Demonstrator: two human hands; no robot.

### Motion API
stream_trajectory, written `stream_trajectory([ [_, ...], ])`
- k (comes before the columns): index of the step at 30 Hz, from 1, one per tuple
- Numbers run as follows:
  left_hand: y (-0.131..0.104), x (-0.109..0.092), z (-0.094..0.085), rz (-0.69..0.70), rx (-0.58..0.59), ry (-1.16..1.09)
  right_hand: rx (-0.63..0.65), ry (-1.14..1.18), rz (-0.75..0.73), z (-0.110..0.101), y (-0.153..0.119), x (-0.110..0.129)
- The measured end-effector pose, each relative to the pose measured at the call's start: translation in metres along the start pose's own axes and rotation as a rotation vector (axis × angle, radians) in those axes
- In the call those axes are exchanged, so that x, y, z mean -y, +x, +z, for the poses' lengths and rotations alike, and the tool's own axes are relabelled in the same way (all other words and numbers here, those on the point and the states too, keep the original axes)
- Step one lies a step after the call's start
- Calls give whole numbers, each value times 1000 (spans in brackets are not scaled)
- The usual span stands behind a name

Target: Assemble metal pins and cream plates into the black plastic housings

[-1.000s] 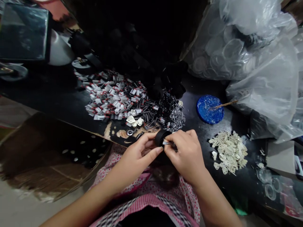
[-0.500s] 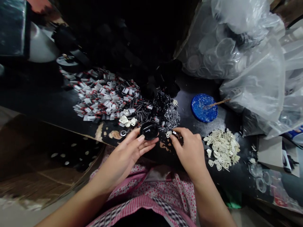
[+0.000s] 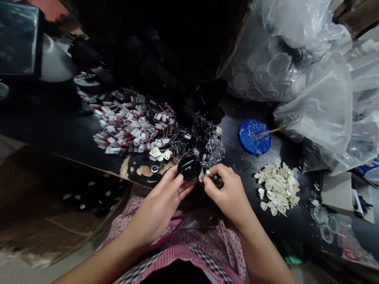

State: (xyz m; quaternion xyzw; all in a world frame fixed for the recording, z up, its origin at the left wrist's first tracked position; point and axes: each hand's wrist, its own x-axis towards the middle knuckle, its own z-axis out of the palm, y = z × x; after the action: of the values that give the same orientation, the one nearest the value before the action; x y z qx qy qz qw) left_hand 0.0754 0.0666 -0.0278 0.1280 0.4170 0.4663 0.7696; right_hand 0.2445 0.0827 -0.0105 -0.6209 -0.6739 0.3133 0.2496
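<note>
My left hand (image 3: 166, 197) is closed on a round, shallow black plastic piece (image 3: 188, 169), its hollow side facing up with a small light slot inside. Close to its right edge is my right hand (image 3: 226, 189), closed around a short black cylindrical piece (image 3: 218, 181) with a pale tip. A small cream plate (image 3: 201, 174) shows at my right fingertips, beside the round piece; whether the two touch I cannot tell. Just beyond both hands lie a heap of tiny grey pins (image 3: 215, 148), dark springs (image 3: 179, 146) and a few cream plates (image 3: 160, 153).
A big pile of white-and-grey parts with red rings (image 3: 130, 122) lies at left. On the right are a blue lid (image 3: 254, 137) holding a stick and glossy paste, a heap of cream plates (image 3: 278, 187), and plastic bags (image 3: 314, 106). The table edge (image 3: 118, 173) runs along the near left.
My right hand has moved left and slightly down, bringing the cream plate and black cylindrical piece close to the round black piece. The round piece has shifted slightly down and tilted more toward me.
</note>
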Motion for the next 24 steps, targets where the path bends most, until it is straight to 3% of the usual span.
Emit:
stream_trajectory([
  [9, 5, -10, -2, -85, 5, -153, -93, 32, -143, 8, -4, 2],
  [16, 8, -17, 0, -166, -47, -178, -118, -57, -423, 2, -7, -2],
  [20, 7, -11, 1, -89, -54, -20, -137, -138, -518, -1, -6, -2],
  [24, 6, -2, -5, 25, 35, 157, -146, -177, -470, 1, -5, 2],
])
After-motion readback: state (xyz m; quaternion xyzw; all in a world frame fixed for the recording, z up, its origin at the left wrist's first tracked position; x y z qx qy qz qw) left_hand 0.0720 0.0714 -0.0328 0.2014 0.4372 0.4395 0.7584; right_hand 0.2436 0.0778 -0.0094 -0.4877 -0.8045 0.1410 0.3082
